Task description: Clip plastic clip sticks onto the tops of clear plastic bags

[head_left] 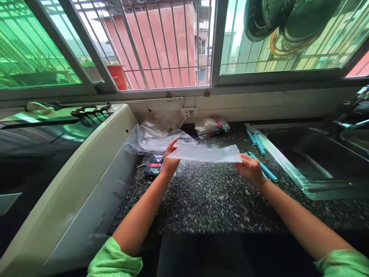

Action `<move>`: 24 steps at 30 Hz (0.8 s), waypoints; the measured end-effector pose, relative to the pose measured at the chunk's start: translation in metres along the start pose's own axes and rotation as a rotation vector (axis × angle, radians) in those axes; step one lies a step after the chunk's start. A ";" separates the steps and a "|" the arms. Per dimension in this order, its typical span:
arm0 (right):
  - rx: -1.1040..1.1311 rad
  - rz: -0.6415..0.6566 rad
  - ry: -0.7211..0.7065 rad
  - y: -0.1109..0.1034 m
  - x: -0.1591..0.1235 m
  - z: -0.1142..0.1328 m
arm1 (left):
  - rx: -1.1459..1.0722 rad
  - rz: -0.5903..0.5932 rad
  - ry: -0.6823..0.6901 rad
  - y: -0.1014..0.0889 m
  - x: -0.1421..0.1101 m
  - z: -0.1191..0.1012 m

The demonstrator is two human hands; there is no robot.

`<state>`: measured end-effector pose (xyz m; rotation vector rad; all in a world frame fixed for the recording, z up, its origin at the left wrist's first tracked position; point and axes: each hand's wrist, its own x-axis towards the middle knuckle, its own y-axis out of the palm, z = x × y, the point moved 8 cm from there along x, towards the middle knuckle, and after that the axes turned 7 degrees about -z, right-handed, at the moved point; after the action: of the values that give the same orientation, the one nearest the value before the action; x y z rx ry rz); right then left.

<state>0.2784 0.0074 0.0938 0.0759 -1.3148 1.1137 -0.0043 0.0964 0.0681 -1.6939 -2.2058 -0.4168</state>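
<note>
Stretched between my two hands above the dark speckled counter (207, 200) is a flat, clear plastic bag (206, 153). My left hand (171, 158) grips its left end, with the index finger raised a little. The right end is pinched in the fingers of my right hand (250, 167). Beyond my left hand lies a heap of clear plastic bags (152, 136). A dark box with a red label (154, 163) sits just left of that hand. Light blue strips (268, 171) lie on the counter beside my right hand.
A sink (311, 154) is at the right, its near rim edged with shiny film. The pale side of an appliance (95, 184) bounds the counter on the left. Along the back wall are a power socket (188, 112) and a filled plastic bag (210, 126). Pans (291, 19) hang at upper right.
</note>
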 end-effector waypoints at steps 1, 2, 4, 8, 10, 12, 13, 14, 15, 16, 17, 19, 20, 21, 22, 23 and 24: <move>-0.027 0.033 -0.006 0.004 -0.006 -0.003 | 0.004 0.043 0.028 -0.001 -0.007 -0.002; -0.048 0.067 -0.006 0.009 -0.011 -0.007 | 0.032 0.101 0.055 -0.003 -0.014 -0.004; -0.072 0.122 0.017 0.018 -0.018 -0.014 | 0.155 0.212 0.120 -0.006 -0.029 -0.007; -0.024 0.186 0.121 0.033 -0.023 -0.027 | 0.387 0.342 0.268 -0.016 -0.052 -0.011; 0.043 0.209 0.189 0.037 -0.024 -0.032 | 0.473 0.400 0.382 -0.016 -0.063 -0.013; 0.105 0.222 0.288 0.038 -0.025 -0.039 | 0.568 0.460 0.504 -0.014 -0.074 -0.014; 0.135 0.230 0.360 0.039 -0.026 -0.044 | 0.619 0.488 0.570 -0.013 -0.080 -0.015; 0.167 0.237 0.449 0.040 -0.028 -0.050 | 0.669 0.513 0.642 -0.012 -0.087 -0.017; 0.202 0.241 0.546 0.041 -0.031 -0.055 | 0.712 0.535 0.715 -0.010 -0.094 -0.019; 0.238 0.245 0.639 0.042 -0.034 -0.060 | 0.749 0.558 0.784 -0.009 -0.101 -0.021; 0.269 0.246 0.717 0.043 -0.036 -0.063 | 0.779 0.585 0.839 -0.008 -0.107 -0.022; 0.295 0.230 0.801 0.044 -0.038 -0.065 | 0.815 0.644 0.903 -0.007 -0.119 -0.023; 0.289 0.221 0.811 0.044 -0.037 -0.064 | 0.824 0.674 0.914 -0.007 -0.124 -0.023; 0.277 0.217 0.809 0.044 -0.036 -0.064 | 0.829 0.697 0.914 -0.008 -0.127 -0.023; 0.264 0.220 0.802 0.044 -0.035 -0.063 | 0.824 0.714 0.910 -0.010 -0.130 -0.024; 0.253 0.228 0.793 0.046 -0.035 -0.062 | 0.812 0.723 0.898 -0.012 -0.131 -0.026; 0.247 0.243 0.785 0.047 -0.034 -0.061 | 0.792 0.724 0.875 -0.014 -0.130 -0.027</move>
<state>0.2956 0.0483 0.0223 -0.3205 -0.4895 1.3208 0.0151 -0.0323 0.0367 -1.3275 -0.8550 -0.0334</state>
